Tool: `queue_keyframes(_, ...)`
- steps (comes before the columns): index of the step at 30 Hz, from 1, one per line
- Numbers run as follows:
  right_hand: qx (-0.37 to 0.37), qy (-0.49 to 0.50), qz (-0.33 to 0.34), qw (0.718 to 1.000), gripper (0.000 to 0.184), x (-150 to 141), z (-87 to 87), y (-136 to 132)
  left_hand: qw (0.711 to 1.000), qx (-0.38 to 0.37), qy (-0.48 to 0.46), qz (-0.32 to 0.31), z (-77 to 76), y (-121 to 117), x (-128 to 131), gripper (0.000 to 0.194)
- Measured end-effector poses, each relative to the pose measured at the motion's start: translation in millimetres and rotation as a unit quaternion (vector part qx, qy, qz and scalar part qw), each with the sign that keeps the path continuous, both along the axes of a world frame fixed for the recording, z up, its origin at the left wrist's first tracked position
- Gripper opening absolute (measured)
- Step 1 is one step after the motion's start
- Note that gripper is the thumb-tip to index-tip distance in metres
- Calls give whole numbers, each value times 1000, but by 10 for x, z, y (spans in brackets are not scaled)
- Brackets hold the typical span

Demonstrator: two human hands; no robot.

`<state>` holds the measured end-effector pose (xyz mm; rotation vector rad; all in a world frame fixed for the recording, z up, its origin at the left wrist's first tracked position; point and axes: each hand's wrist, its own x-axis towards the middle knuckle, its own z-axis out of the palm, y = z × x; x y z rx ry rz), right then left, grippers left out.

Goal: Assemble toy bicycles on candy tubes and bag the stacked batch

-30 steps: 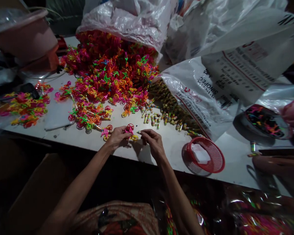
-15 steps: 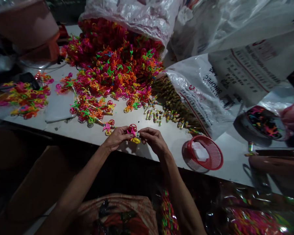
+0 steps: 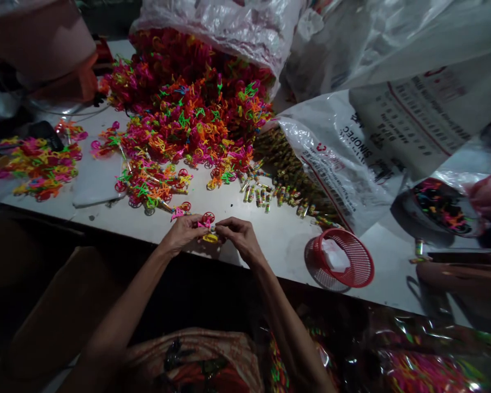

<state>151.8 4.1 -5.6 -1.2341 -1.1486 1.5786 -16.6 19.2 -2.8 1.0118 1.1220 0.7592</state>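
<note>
A small plastic toy bicycle point(image 3: 208, 218), pink with one red and one yellow wheel, is pinched between the fingertips of my left hand point(image 3: 179, 236). My right hand point(image 3: 240, 237) is closed at the bicycle's right side, its thumb and fingers on a small tube-like end that is mostly covered. Both hands are just above the table's front edge. Left of them lies another toy bicycle point(image 3: 180, 210) with a pink frame. Beyond it is a loose cluster of colourful toy bicycles point(image 3: 153, 185), and past my right hand lie several small clear tubes point(image 3: 258, 195) with coloured contents.
A big heap of toy bicycles point(image 3: 196, 120) spills from a plastic sack point(image 3: 225, 22). Many filled tubes point(image 3: 288, 164) lie by a printed white sack point(image 3: 352, 147). A red mesh basket point(image 3: 362, 262) stands at right, a bowl point(image 3: 444, 207) of plastic pieces behind it.
Both hands have shifted slightly left together, carrying the toy bicycle. My right hand's fingers still meet at its right side.
</note>
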Motion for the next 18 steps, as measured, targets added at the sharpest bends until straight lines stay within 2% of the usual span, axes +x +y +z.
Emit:
queue_keyframes(3,48,-61,18,997,39,48,-51,165,990,66,120,24,116,43,-238,34)
queue_keyframes(4,80,-118,-3,990,41,103,-54,259,975,107,190,50,170,75,-319,35)
queue_keyframes(5,112,-191,-33,975,41,170,-49,367,947,155,271,79,228,120,-387,36)
queue_keyframes(7,148,-364,-90,915,33,308,-18,599,859,248,432,121,337,256,-442,36)
queue_keyframes(8,143,-447,-92,878,29,362,5,707,814,281,493,123,374,348,-416,35)
queue_keyframes(9,129,-519,-81,841,27,398,30,798,780,304,534,115,393,454,-350,35)
queue_keyframes(10,111,-579,-57,805,26,415,54,869,762,317,557,97,388,571,-248,34)
queue_keyframes(11,95,-626,-32,774,27,414,76,916,757,325,562,71,359,694,-119,34)
queue_keyframes(13,76,-682,7,727,30,385,106,948,770,332,545,14,241,943,170,35)
queue_keyframes(16,68,-710,33,700,34,355,117,901,800,318,506,-57,13,1254,490,46)
queue_keyframes(18,58,-714,42,696,33,367,111,860,812,311,486,-82,-94,1394,551,47)
